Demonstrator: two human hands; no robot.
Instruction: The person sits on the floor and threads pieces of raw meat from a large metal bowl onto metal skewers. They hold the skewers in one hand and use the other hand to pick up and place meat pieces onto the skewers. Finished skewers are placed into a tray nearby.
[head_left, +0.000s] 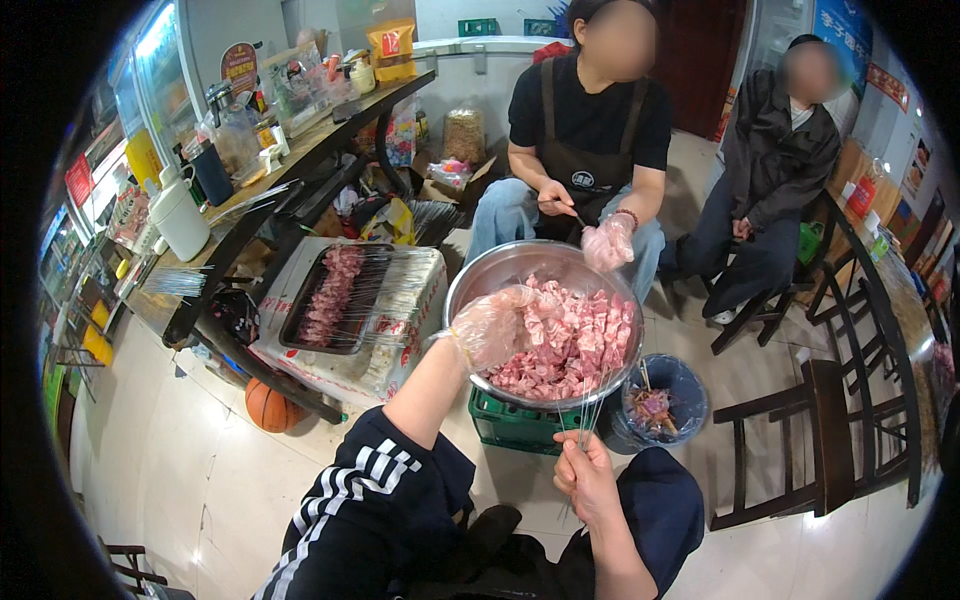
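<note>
A large steel bowl (459, 330) in front of me holds raw cut meat (574, 364), some of it threaded in rows at the right. My left hand (491, 326), in a clear plastic glove, reaches over the bowl's left side with its fingertips at the meat; whether they grip a piece is hidden. Bare and below the bowl's near rim, my right hand (585, 476) is closed on several thin metal skewers (587, 420). Their upper ends extend over the rim towards the meat. The bowl rests on a green plastic crate (502, 424).
Across the bowl sits a person in an apron (592, 135), one gloved hand above the rim. A tray (289, 330) of meat skewers lies on a white box at left. A lined bin (694, 386) stands right, near wooden chairs (829, 435). Another seated person (784, 150) is beyond.
</note>
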